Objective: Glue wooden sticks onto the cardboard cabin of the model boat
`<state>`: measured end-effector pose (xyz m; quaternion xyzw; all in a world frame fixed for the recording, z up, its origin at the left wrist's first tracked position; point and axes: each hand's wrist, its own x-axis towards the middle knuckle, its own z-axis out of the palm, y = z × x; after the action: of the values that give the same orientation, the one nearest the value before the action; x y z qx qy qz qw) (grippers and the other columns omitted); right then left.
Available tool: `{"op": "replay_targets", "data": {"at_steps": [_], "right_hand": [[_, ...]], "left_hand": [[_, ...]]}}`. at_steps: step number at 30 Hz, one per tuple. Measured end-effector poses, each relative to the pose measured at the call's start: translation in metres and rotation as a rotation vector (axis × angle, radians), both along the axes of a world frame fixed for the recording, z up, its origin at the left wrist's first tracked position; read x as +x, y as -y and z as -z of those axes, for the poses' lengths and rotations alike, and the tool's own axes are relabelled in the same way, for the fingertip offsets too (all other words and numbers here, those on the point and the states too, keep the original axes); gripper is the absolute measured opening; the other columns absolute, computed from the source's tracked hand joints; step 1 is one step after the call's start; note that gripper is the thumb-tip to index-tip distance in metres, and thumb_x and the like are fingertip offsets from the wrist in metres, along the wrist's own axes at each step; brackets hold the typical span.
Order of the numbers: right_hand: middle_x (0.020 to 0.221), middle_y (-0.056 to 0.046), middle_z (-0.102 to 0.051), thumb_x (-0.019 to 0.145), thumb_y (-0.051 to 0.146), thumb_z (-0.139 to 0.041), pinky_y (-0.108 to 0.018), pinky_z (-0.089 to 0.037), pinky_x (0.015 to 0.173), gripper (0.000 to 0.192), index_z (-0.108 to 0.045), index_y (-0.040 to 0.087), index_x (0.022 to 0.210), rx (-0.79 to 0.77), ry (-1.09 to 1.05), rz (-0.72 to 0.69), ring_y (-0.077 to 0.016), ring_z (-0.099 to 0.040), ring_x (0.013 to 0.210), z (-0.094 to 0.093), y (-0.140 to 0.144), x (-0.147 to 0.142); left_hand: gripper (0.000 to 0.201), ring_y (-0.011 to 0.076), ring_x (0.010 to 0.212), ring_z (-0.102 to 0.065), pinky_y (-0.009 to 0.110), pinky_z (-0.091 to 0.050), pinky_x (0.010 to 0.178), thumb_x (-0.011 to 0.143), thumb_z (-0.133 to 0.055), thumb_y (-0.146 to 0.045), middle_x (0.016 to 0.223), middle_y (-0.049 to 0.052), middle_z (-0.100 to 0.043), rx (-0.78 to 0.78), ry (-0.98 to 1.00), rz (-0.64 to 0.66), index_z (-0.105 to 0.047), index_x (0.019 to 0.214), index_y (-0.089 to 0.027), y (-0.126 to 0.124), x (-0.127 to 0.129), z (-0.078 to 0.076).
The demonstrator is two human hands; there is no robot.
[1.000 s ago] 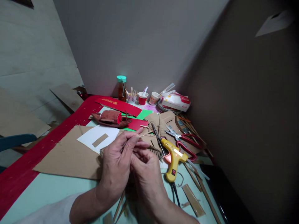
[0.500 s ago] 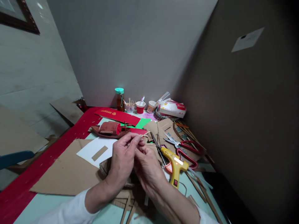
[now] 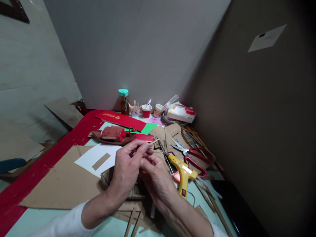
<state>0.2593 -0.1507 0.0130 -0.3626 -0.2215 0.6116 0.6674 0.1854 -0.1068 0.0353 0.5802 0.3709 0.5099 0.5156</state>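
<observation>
My left hand (image 3: 128, 164) and my right hand (image 3: 155, 174) meet over the table with their fingertips pinched close together. From the left fingertips a thin pale wooden stick (image 3: 155, 141) pokes out to the right. The right fingers are curled just below it, and what lies between them is hidden. Under my wrists sits a brown cardboard piece (image 3: 106, 176), mostly covered by the hands. Beyond my hands stands a small reddish-brown model boat (image 3: 112, 134) with a rounded roof. Right beside my right hand lies a yellow glue gun (image 3: 184, 171).
Red-handled scissors (image 3: 197, 154) lie on cardboard scraps to the right. A cardboard sheet (image 3: 61, 177) and white card (image 3: 98, 158) are at left. Along the back stand a bottle (image 3: 123, 103), several paper cups (image 3: 146, 112) and a tissue box (image 3: 180, 113). A black panel (image 3: 237, 204) borders the right.
The view has shifted slightly, so the table things sit a little further left. Both hands keep the same pinched pose, and the stick still sticks out from the left fingertips.
</observation>
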Motion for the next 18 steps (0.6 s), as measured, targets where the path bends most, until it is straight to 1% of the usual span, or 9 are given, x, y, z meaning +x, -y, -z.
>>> {"op": "replay_targets", "data": {"at_steps": [2, 5, 7, 8, 10, 13, 15, 18], "right_hand": [[0.071, -0.004, -0.073, 0.064, 0.028, -0.09, -0.02, -0.048, 0.06, 0.03, -0.074, 0.014, 0.084, 0.029, 0.075, -0.017, -0.0136, -0.066, 0.064, 0.003, 0.003, 0.005], [0.07, -0.001, -0.073, 0.073, 0.025, -0.087, -0.018, -0.047, 0.06, 0.023, -0.073, 0.017, 0.09, 0.099, 0.19, 0.011, -0.0119, -0.066, 0.065, 0.001, 0.009, 0.019], [0.07, 0.003, -0.071, 0.078, 0.026, -0.086, -0.017, -0.048, 0.063, 0.024, -0.071, 0.021, 0.096, 0.16, 0.261, 0.07, -0.0108, -0.066, 0.066, -0.006, 0.014, 0.031], [0.071, 0.004, -0.071, 0.08, 0.026, -0.085, -0.017, -0.049, 0.065, 0.023, -0.07, 0.023, 0.097, 0.186, 0.293, 0.102, -0.0104, -0.066, 0.069, -0.011, 0.016, 0.037], [0.079, 0.003, -0.074, 0.085, 0.026, -0.083, -0.015, -0.05, 0.069, 0.016, -0.07, 0.024, 0.095, 0.24, 0.383, 0.182, -0.0096, -0.068, 0.075, -0.024, 0.021, 0.048], [0.089, 0.001, -0.079, 0.094, 0.024, -0.075, -0.015, -0.055, 0.074, 0.004, -0.072, 0.025, 0.093, 0.343, 0.608, 0.326, -0.0101, -0.072, 0.082, -0.042, 0.03, 0.055], [0.092, 0.001, -0.08, 0.098, 0.022, -0.07, -0.016, -0.058, 0.074, 0.006, -0.073, 0.027, 0.095, 0.395, 0.728, 0.383, -0.0111, -0.074, 0.082, -0.051, 0.036, 0.055], [0.097, 0.001, -0.081, 0.1, 0.017, -0.067, -0.019, -0.061, 0.08, 0.013, -0.074, 0.028, 0.097, 0.427, 0.775, 0.418, -0.0126, -0.077, 0.087, -0.061, 0.045, 0.051]], "left_hand": [[0.02, 0.0179, 0.073, -0.071, 0.024, -0.053, 0.064, 0.085, -0.07, -0.04, 0.075, 0.001, -0.077, 0.017, -0.014, 0.007, -0.073, 0.078, -0.021, -0.006, -0.007, -0.009], [0.018, 0.0167, 0.077, -0.065, 0.025, -0.049, 0.074, 0.084, -0.073, -0.037, 0.076, -0.001, -0.072, 0.088, -0.085, 0.037, -0.073, 0.076, -0.022, -0.014, -0.023, -0.031], [0.025, 0.0153, 0.069, -0.058, 0.025, -0.045, 0.068, 0.086, -0.072, -0.038, 0.067, -0.003, -0.063, 0.121, -0.148, 0.105, -0.068, 0.067, -0.021, -0.015, -0.035, -0.047], [0.027, 0.0148, 0.066, -0.055, 0.025, -0.042, 0.062, 0.087, -0.071, -0.038, 0.067, -0.003, -0.06, 0.131, -0.204, 0.143, -0.066, 0.066, -0.021, -0.015, -0.041, -0.055], [0.032, 0.0145, 0.062, -0.046, 0.026, -0.036, 0.055, 0.094, -0.06, -0.043, 0.066, -0.004, -0.052, 0.2, -0.347, 0.198, -0.06, 0.069, -0.023, -0.011, -0.049, -0.065], [0.035, 0.0143, 0.061, -0.045, 0.026, -0.034, 0.053, 0.097, -0.053, -0.042, 0.066, -0.005, -0.049, 0.278, -0.477, 0.242, -0.053, 0.069, -0.023, -0.006, -0.055, -0.072], [0.033, 0.0136, 0.06, -0.047, 0.025, -0.036, 0.053, 0.098, -0.052, -0.038, 0.065, -0.005, -0.05, 0.318, -0.506, 0.255, -0.052, 0.068, -0.023, -0.003, -0.055, -0.073], [0.031, 0.0121, 0.061, -0.051, 0.023, -0.039, 0.054, 0.097, -0.052, -0.034, 0.066, -0.006, -0.056, 0.392, -0.517, 0.283, -0.056, 0.069, -0.023, -0.001, -0.053, -0.074]]}}
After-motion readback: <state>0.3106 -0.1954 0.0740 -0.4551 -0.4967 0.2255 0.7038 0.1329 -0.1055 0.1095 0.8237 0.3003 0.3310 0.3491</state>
